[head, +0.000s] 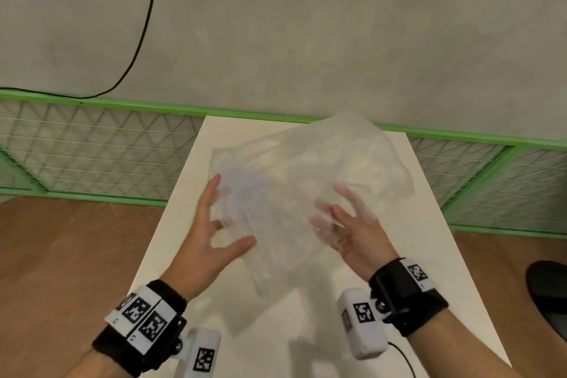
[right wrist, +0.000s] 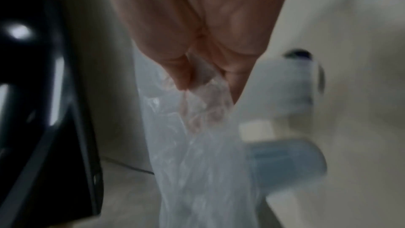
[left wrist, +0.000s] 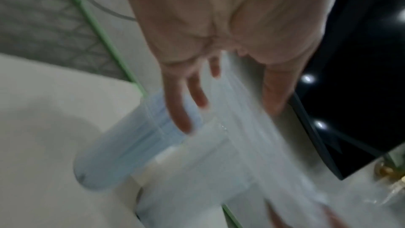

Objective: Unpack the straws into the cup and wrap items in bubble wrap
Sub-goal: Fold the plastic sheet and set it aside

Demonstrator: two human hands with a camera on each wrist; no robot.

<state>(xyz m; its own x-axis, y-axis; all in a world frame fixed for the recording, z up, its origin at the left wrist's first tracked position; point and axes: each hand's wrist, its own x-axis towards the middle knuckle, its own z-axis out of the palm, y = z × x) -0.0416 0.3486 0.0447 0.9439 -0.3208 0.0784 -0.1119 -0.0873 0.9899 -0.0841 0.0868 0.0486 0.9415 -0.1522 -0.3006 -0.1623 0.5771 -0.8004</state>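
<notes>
A clear sheet of bubble wrap (head: 291,178) hangs tilted in the air over the white table (head: 306,331). My left hand (head: 227,215) is at the sheet's left edge with its fingers spread straight and the thumb out; in the left wrist view the bubble wrap (left wrist: 241,145) runs between fingers and thumb. My right hand (head: 334,215) is at the sheet's right side, its fingers showing through the plastic. In the blurred right wrist view the thumb and a finger of that hand (right wrist: 186,84) pinch the bubble wrap (right wrist: 197,162). No cup or straws are in view.
A green wire fence (head: 92,156) runs behind the table against a grey wall, with a black cable (head: 144,24) hanging down it. Wooden floor lies on both sides. A black object (head: 549,291) sits at the right edge of the head view.
</notes>
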